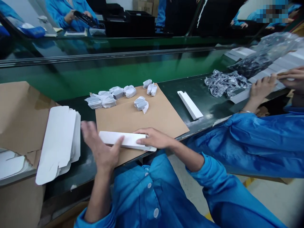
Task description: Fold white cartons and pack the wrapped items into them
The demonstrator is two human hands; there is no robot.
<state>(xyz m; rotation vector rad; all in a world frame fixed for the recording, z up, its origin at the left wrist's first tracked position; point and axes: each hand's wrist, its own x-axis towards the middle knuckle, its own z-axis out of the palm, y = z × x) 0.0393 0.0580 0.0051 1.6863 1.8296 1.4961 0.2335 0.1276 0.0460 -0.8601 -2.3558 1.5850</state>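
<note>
A long white paper box [127,138] lies across the front of a brown cardboard sheet [163,107]. My right hand [154,137] grips its right end, where a flap sticks out. At the box's left end is my left hand [102,148], its fingers spread and a little blurred. The left thumb reaches the front face of the box; whether it presses there I cannot tell. Several small bundles wrapped in white paper [117,92] sit along the back of the sheet, and one wrapped bundle [141,104] is nearer its middle.
Flat white box blanks [58,136] are stacked on the left, beside a large brown carton [21,114]. Another long white box [190,105] lies to the right. Beyond it are crumpled clear plastic bags [225,83] and a co-worker's hands [263,88]. A green ledge [185,65] runs behind.
</note>
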